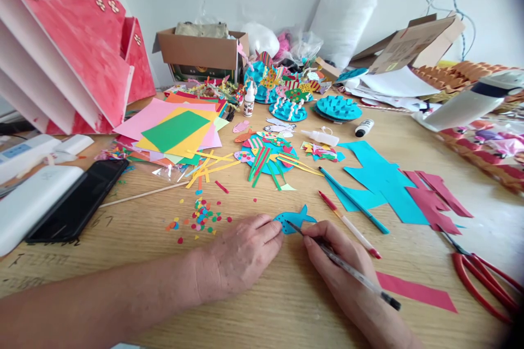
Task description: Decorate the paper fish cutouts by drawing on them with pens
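A blue paper fish (296, 218) lay flat on the surface (254, 322). The open left hand (248, 251) rested fingertips at its head, apparently steadying it, while the right hand (338, 281) pinched a clear-barrelled pen (364, 272) low, seemingly for control.

Blue paper fish (296, 218), front edge partly under left hand (250, 251)

The wood-grain desk (155, 229) carries a black phone (84, 199) toward its left edge, red-handled scissors (457, 268) toward its right — and, between them, scattered paper dots (202, 211) and a blue paper fish (295, 218). A small white bottle (249, 101) stands upright nearer the far edge.
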Available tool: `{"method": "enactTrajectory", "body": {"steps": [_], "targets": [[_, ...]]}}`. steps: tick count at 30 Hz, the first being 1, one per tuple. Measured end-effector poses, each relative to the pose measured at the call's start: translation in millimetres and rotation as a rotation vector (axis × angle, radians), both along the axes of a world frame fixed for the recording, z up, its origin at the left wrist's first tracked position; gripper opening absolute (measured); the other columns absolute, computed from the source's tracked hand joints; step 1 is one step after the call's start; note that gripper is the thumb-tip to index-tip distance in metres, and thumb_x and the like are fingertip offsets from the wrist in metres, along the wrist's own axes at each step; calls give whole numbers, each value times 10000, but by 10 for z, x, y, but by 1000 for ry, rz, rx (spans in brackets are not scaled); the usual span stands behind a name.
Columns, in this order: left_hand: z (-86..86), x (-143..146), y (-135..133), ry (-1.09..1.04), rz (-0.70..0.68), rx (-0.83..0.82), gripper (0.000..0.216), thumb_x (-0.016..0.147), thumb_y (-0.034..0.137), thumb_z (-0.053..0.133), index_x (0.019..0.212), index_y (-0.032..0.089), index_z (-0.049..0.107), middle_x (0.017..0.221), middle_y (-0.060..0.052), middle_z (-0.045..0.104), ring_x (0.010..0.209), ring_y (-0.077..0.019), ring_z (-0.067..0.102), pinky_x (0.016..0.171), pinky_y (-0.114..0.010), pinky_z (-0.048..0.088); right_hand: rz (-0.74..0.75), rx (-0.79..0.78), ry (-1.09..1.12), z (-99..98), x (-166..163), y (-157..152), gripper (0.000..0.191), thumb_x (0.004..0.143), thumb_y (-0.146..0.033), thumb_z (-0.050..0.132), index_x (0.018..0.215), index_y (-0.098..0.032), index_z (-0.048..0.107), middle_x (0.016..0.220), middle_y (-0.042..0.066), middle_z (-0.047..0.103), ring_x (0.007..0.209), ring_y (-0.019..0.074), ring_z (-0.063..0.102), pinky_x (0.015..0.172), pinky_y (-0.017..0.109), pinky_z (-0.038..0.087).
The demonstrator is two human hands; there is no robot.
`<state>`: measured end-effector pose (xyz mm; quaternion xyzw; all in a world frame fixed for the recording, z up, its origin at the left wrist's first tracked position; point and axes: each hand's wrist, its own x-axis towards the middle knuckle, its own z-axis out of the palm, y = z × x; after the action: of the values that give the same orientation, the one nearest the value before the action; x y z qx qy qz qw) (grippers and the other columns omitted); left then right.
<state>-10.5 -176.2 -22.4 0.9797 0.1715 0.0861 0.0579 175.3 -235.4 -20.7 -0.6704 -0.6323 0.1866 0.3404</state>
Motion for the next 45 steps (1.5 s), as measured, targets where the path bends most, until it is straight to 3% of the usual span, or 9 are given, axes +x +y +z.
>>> {"method": "enactTrajectory", "body": {"steps": [45], "targets": [[1,-1,2,-12,-4,31,211,892,98,429,1036,91,583,1046,-97,567,968,-200,503,893,-327,453,-1,-39,40,5,-7,6,133,766,-286,476,715,-211,574,525,-32,581,440,122,509,423,231,383]]}}
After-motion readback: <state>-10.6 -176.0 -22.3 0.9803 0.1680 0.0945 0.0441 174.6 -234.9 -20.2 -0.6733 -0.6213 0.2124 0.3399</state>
